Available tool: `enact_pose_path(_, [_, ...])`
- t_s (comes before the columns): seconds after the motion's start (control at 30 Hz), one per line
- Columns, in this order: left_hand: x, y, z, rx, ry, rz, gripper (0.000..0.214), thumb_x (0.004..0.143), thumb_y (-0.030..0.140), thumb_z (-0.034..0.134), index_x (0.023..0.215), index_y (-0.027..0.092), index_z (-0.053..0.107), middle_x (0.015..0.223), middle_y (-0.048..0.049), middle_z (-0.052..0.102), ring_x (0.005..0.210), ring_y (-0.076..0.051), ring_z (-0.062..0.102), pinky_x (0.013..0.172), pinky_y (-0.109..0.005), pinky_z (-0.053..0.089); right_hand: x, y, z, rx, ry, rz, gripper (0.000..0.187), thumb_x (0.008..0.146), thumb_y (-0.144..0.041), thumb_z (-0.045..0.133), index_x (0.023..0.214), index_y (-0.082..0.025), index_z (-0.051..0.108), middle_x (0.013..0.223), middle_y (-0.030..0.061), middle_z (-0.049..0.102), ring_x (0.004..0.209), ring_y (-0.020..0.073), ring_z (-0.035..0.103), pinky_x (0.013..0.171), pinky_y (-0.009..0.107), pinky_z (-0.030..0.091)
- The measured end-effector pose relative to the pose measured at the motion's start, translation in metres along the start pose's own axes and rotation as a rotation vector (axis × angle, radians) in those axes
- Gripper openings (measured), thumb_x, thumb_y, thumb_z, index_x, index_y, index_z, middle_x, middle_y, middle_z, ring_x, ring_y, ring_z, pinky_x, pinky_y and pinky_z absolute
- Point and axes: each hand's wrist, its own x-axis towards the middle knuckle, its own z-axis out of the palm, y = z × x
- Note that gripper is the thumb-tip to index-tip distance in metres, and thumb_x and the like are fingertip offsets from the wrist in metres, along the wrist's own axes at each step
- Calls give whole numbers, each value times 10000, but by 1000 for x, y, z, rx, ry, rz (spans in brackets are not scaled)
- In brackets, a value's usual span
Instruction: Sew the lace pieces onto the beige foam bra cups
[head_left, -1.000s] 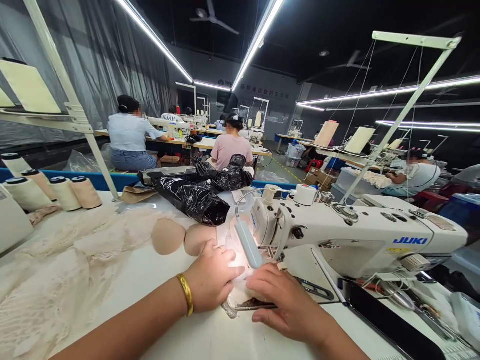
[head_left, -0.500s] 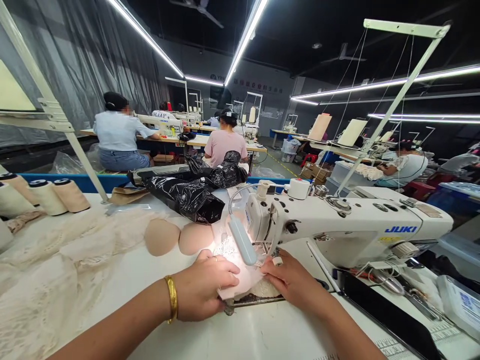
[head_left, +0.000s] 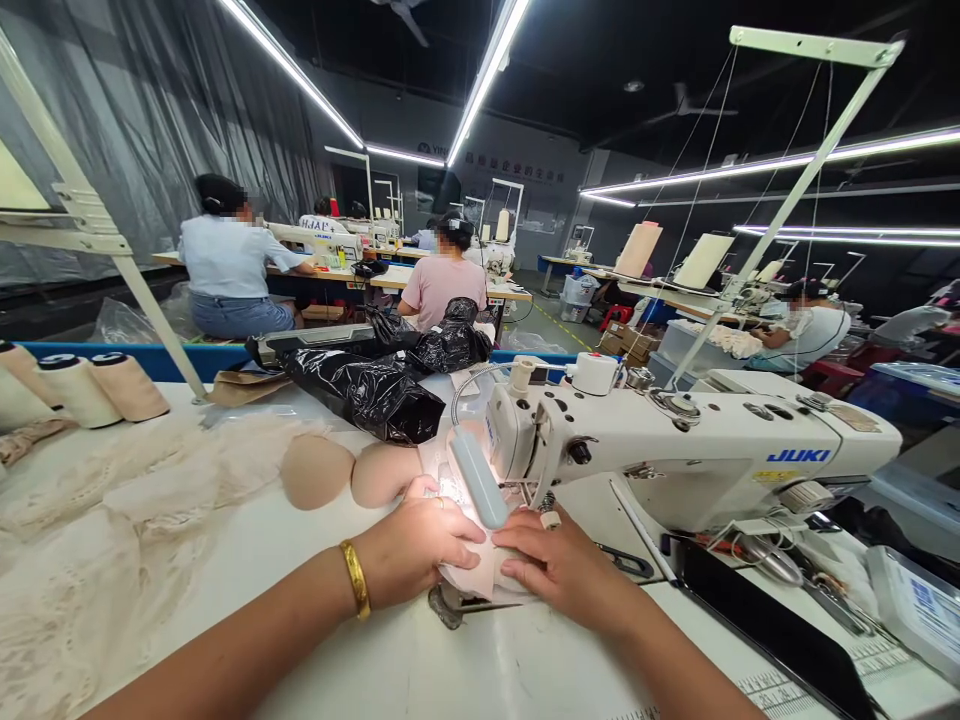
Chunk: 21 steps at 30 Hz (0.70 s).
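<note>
Pale pink fabric (head_left: 474,578) lies on the sewing machine's bed, under the needle end of a white sewing machine (head_left: 675,430). My left hand (head_left: 424,545), with a gold bracelet at the wrist, grips its left side between thumb and fingers. On its right side lies my right hand (head_left: 559,560), fingers stretched out and a little apart, pressing the fabric. A grey lamp (head_left: 478,480) on a bendy neck lights this spot and hides the needle. Two beige moulded cups (head_left: 317,472) sit left of the machine, beside my left hand.
Cream lace fabric (head_left: 150,500) spreads over the left of the table. Black plastic bags (head_left: 367,395) lie behind the cups. Thread cones (head_left: 127,390) stand at the far left. On the right are a black flat tray (head_left: 772,620) and a clear box (head_left: 919,610). Other people sit at machines beyond.
My right hand has slid left onto the fabric, closer to my left hand. The fabric's near edge has shifted slightly. The camera view has moved a little.
</note>
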Motion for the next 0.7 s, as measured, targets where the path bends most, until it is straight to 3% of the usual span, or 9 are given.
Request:
enact_pose_path(0.2, [2, -4, -8, -86, -25, -39, 279, 813, 64, 666, 977, 287, 706, 1222, 43, 762, 1141, -242, 666, 1004, -428, 317, 1, -5, -6, -155, -72, 63, 333, 993, -306, 651, 1325, -317, 655, 1421, 16, 658, 1177, 324, 612, 1077, 569, 400])
enact_pose_path(0.47, [4, 1, -9, 30, -51, -43, 237, 717, 11, 652, 812, 224, 610, 1023, 8, 763, 970, -242, 681, 974, -435, 337, 3, -4, -1, -191, -41, 65, 348, 1006, -303, 600, 1352, -303, 645, 1422, 24, 659, 1208, 326, 604, 1059, 555, 417])
enact_pose_path(0.7, [3, -4, -5, 19, -31, -33, 351, 690, 15, 631, 940, 261, 635, 1064, 4, 752, 1004, -269, 667, 943, -448, 333, 3, 0, 1, -188, -23, 79, 353, 1021, -315, 570, 1364, -277, 643, 1421, 51, 657, 1253, 362, 573, 1078, 579, 391])
